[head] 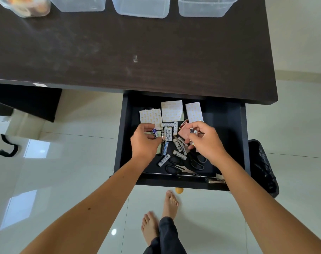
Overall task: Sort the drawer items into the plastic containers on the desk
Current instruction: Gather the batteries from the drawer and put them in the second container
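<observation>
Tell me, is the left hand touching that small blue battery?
Touching. The head view shows the left hand pinching the blue battery between thumb and fingertips above the drawer.

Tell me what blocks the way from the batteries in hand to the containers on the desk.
Nothing visible does. The left hand and right hand each pinch a battery in the open drawer; the dark desk lies bare up to the clear containers.

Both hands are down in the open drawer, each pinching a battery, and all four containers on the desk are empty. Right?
Not quite. The head view shows the leftmost container already holds items; the other three look empty. The rest stands: left hand and right hand are in the open drawer, each pinching a battery.
</observation>
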`<state>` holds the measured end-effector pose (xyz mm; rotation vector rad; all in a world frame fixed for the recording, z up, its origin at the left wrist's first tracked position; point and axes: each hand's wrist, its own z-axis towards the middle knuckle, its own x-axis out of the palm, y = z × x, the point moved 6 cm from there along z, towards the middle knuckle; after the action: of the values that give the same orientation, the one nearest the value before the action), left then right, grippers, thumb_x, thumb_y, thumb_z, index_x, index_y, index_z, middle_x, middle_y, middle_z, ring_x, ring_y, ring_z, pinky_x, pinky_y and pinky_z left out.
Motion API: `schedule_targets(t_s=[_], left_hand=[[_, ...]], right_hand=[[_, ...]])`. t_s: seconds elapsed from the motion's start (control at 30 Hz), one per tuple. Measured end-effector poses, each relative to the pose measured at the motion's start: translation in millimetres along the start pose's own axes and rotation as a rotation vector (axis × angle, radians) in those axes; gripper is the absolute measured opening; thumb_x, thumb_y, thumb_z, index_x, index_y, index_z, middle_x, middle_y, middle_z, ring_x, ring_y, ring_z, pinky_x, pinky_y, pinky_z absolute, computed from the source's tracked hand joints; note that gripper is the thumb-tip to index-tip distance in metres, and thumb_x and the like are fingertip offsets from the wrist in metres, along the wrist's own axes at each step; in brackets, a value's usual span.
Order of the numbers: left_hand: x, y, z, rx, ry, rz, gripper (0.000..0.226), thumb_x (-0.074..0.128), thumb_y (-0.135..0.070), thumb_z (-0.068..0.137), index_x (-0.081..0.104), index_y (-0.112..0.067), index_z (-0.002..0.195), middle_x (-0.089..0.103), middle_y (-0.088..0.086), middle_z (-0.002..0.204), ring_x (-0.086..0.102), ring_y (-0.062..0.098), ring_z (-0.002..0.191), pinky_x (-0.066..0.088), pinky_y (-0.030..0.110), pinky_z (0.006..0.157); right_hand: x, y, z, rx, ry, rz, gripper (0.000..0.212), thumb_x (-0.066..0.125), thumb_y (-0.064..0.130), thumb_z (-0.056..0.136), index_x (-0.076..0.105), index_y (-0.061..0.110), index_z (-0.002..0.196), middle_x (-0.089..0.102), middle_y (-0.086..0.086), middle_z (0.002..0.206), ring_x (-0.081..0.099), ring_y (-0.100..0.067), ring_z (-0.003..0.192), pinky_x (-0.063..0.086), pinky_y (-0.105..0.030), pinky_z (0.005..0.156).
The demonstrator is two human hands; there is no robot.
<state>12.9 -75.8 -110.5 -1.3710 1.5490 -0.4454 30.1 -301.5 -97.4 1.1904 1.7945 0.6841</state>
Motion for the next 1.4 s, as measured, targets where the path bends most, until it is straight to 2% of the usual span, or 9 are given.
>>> schedule_targets(t_s=[0.1, 0.2, 0.37, 0.43, 0.57, 0.73, 0.93, 1.2, 1.4], left_hand=[[-4, 5, 1, -0.04, 0.026, -0.115, 0.051, 0.08, 0.0, 0.086, 0.063, -0.02, 0.13, 0.069, -0.008, 0.118, 0.07, 0.01, 0.099, 0.057, 0.021, 0.084], [-6, 9, 3, -0.063, 0.054, -0.195, 0.048, 0.073, 0.001, 0.089, 0.064, -0.019, 0.133, 0.073, -0.003, 0.117, 0.07, 0.011, 0.105, 0.056, 0.023, 0.089], [-6, 8, 8, -0.126, 0.112, -0.358, 0.033, 0.057, 0.004, 0.1, 0.065, -0.012, 0.127, 0.076, 0.002, 0.103, 0.074, 0.016, 0.088, 0.061, 0.026, 0.077], [-6, 10, 9, -0.16, 0.152, -0.423, 0.03, 0.054, 0.004, 0.102, 0.066, -0.01, 0.125, 0.074, 0.005, 0.101, 0.074, 0.017, 0.084, 0.061, 0.029, 0.075], [-5, 11, 11, -0.165, 0.172, -0.471, 0.022, 0.068, -0.006, 0.1, 0.069, -0.011, 0.122, 0.075, 0.012, 0.101, 0.076, 0.023, 0.09, 0.063, 0.038, 0.089], [-1, 9, 10, -0.149, 0.168, -0.476, 0.027, 0.074, -0.003, 0.095, 0.068, -0.014, 0.118, 0.077, 0.014, 0.113, 0.078, 0.028, 0.104, 0.063, 0.035, 0.093], [8, -2, 9, -0.096, 0.251, -0.507, 0.026, 0.075, -0.012, 0.096, 0.069, -0.011, 0.122, 0.079, 0.016, 0.114, 0.077, 0.029, 0.107, 0.063, 0.035, 0.093], [11, 1, 11, -0.129, 0.284, -0.546, 0.022, 0.072, -0.013, 0.099, 0.067, 0.001, 0.115, 0.077, 0.021, 0.108, 0.075, 0.031, 0.1, 0.064, 0.04, 0.093], [2, 5, 18, -0.149, 0.206, -0.657, 0.017, 0.069, -0.015, 0.101, 0.062, -0.002, 0.111, 0.075, 0.027, 0.11, 0.076, 0.037, 0.109, 0.063, 0.041, 0.095]], right_hand=[[4, 2, 4, -0.013, 0.032, -0.013, 0.005, 0.069, 0.014, 0.099, 0.073, 0.015, 0.101, 0.075, -0.005, 0.098, 0.069, 0.002, 0.062, 0.049, -0.013, 0.049], [13, 7, 12, -0.077, 0.047, -0.093, 0.011, 0.068, 0.015, 0.1, 0.074, 0.025, 0.098, 0.074, 0.007, 0.1, 0.072, -0.017, 0.07, 0.054, -0.02, 0.054], [32, 19, 25, -0.243, 0.049, -0.309, 0.024, 0.068, 0.027, 0.102, 0.073, 0.036, 0.123, 0.068, 0.009, 0.114, 0.044, -0.009, 0.044, 0.047, -0.02, 0.053], [40, 24, 29, -0.259, 0.053, -0.392, 0.029, 0.069, 0.029, 0.101, 0.072, 0.035, 0.129, 0.068, 0.006, 0.114, 0.056, -0.008, 0.061, 0.052, -0.028, 0.069], [44, 30, 35, -0.275, 0.007, -0.449, 0.02, 0.073, 0.029, 0.098, 0.076, 0.03, 0.118, 0.068, 0.008, 0.108, 0.069, -0.02, 0.089, 0.052, -0.034, 0.076], [46, 31, 39, -0.261, 0.01, -0.524, 0.011, 0.07, 0.032, 0.1, 0.075, 0.023, 0.106, 0.07, 0.003, 0.109, 0.067, -0.02, 0.095, 0.052, -0.036, 0.078], [41, 37, 28, -0.194, 0.12, -0.212, 0.015, 0.072, 0.034, 0.099, 0.078, 0.023, 0.107, 0.074, 0.016, 0.107, 0.062, 0.008, 0.099, 0.037, -0.006, 0.083], [32, 28, 24, -0.182, 0.109, -0.205, 0.019, 0.075, 0.036, 0.096, 0.078, 0.029, 0.113, 0.072, 0.022, 0.103, 0.064, 0.006, 0.105, 0.042, -0.011, 0.086], [40, 13, 27, -0.24, 0.19, -0.6, 0.061, 0.086, 0.042, 0.085, 0.065, 0.034, 0.141, 0.052, 0.013, 0.1, 0.054, -0.012, 0.101, 0.044, -0.03, 0.083]])
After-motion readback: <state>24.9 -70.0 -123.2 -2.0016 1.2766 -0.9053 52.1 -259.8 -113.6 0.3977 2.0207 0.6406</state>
